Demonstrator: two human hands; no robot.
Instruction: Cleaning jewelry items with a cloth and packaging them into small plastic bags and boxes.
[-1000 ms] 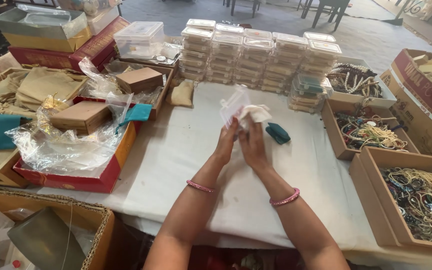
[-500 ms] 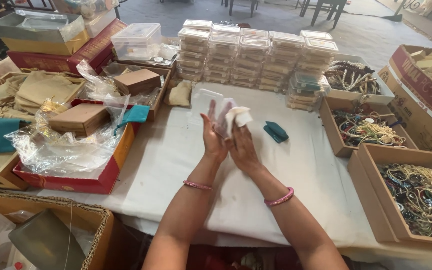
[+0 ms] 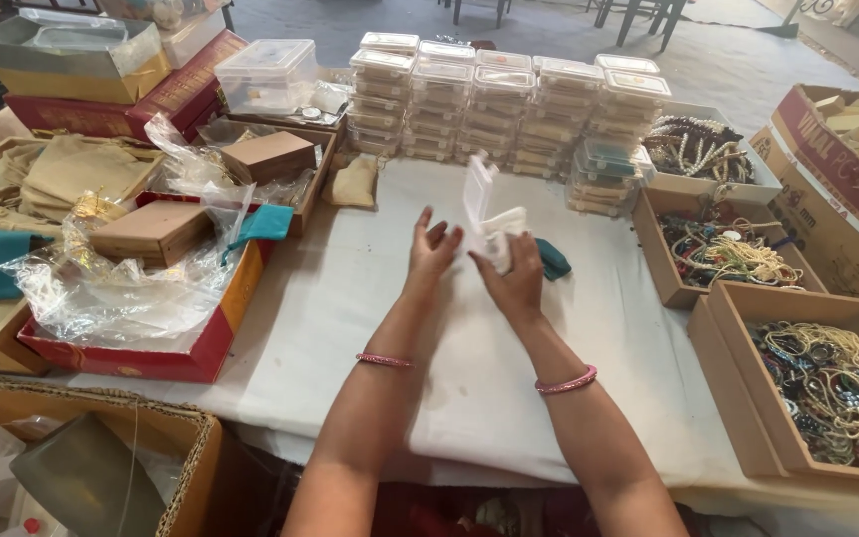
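Note:
My right hand point(image 3: 516, 278) grips a small clear plastic box point(image 3: 479, 194) with its lid up, together with a white cloth point(image 3: 505, 232), above the white-covered table point(image 3: 350, 298). Just left of the box my left hand point(image 3: 431, 249) is raised with fingers spread and palm facing the box, holding nothing. A teal pouch point(image 3: 552, 261) lies on the table just behind my right hand. Both wrists wear pink bangles.
Stacks of clear plastic boxes point(image 3: 509, 104) line the table's far side. Cardboard trays of beaded jewellery point(image 3: 827, 388) stand at the right. At the left, a red tray point(image 3: 151, 353) holds brown boxes and crumpled plastic wrap point(image 3: 121, 288). A cardboard carton point(image 3: 101, 447) sits at the near left.
My left hand has let go of the box and drawn left with fingers spread. The right hand now holds the box and cloth alone, with the lid tilted upright.

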